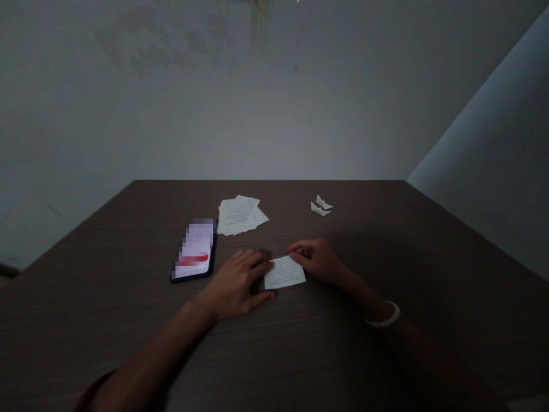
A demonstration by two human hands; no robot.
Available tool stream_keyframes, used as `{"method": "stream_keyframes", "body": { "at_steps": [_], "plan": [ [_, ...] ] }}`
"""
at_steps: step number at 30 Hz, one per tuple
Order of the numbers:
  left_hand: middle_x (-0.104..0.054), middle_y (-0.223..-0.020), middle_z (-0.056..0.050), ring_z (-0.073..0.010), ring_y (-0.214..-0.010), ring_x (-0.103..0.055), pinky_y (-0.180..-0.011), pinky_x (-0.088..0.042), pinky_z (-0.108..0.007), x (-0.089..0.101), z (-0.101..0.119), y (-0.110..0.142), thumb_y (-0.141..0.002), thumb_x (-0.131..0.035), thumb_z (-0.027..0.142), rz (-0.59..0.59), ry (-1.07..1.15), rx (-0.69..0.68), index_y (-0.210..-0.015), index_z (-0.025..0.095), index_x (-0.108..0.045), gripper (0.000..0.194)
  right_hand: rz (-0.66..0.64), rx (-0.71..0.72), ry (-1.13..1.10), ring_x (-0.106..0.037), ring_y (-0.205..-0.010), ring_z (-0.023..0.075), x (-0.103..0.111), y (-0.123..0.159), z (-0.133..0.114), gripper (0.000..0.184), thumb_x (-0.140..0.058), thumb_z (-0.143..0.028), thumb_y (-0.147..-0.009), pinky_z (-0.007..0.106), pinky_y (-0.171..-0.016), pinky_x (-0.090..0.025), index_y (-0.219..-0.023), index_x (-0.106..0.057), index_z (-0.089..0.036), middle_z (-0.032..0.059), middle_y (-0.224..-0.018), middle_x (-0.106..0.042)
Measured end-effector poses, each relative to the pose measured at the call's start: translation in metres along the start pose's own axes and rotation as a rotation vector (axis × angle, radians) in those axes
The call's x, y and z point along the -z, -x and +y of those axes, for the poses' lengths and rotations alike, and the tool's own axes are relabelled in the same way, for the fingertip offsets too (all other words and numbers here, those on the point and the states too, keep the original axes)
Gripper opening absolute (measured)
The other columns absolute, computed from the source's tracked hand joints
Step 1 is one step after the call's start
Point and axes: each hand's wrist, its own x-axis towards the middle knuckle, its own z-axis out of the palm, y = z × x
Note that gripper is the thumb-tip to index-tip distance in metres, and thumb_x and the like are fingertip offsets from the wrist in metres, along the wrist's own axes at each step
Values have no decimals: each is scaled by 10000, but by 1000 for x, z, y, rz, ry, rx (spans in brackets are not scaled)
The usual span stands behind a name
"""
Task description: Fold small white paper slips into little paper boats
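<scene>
A small sheet of paper [285, 273] with lines of writing lies in front of me on the dark wooden table. My left hand [241, 281] rests at its left side with the fingers spread, the index fingertip touching the upper left corner. At the upper right corner, my right hand [316, 260] pinches the paper's edge between thumb and index finger, the other fingers curled in. A bracelet of pale beads [384, 316] circles my right wrist.
Left of my left hand lies a phone [195, 250] with its screen lit. Behind it is a loose stack of written papers [240, 214]. Folded paper boats [321, 206] stand further back on the right. The table [141, 229] ends at a grey wall [274, 114].
</scene>
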Motion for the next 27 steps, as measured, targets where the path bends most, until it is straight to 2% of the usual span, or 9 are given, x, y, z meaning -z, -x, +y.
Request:
{"method": "stream_keyframes", "body": {
  "at_steps": [4,8,12,14,17,27],
  "plan": [
    [-584,-1232,-123,-306,-1106,-548,-919,-445,-486,-1,0,0,-914,-550,452,14,6,-5,-1208,183,-613,404,6,14,-3,-506,-540,96,0,0,-1,165,-643,-255,-809,209,-514,-361,-898,-742,-158,4,-637,-649],
    [-606,-1202,-118,-294,-1075,-560,-901,-450,-469,2,2,0,-923,-543,419,47,-15,-30,-1161,177,-637,352,10,67,172,-504,-527,94,3,2,-5,136,-683,-253,-788,216,-531,-360,-887,-742,-179,-14,-610,-620],
    [-640,-1156,-110,-288,-1045,-569,-886,-448,-463,5,4,-1,-950,-497,403,52,-46,-45,-1120,174,-655,326,-20,215,349,-555,-637,115,7,4,-10,112,-688,-226,-792,242,-618,-400,-889,-729,-187,18,-780,-658],
    [-654,-1139,-105,-280,-1026,-578,-876,-449,-453,7,4,-2,-960,-480,392,58,-51,-54,-1104,176,-662,317,-31,262,358,-587,-740,136,8,5,-11,121,-668,-225,-815,257,-686,-431,-918,-727,-198,36,-884,-658],
    [-668,-1132,-93,-270,-1016,-585,-861,-452,-439,7,3,-3,-965,-476,358,53,-58,-68,-1084,181,-669,288,-48,308,361,-591,-873,171,7,5,-11,146,-642,-202,-836,287,-776,-449,-953,-728,-207,52,-936,-645],
    [-669,-1109,-89,-274,-1008,-586,-861,-472,-439,4,1,-2,-941,-525,365,50,-44,-38,-1048,169,-677,270,-68,314,358,-573,-876,178,6,4,-10,142,-626,-193,-856,302,-793,-449,-962,-720,-194,51,-921,-645]
  ]
}}
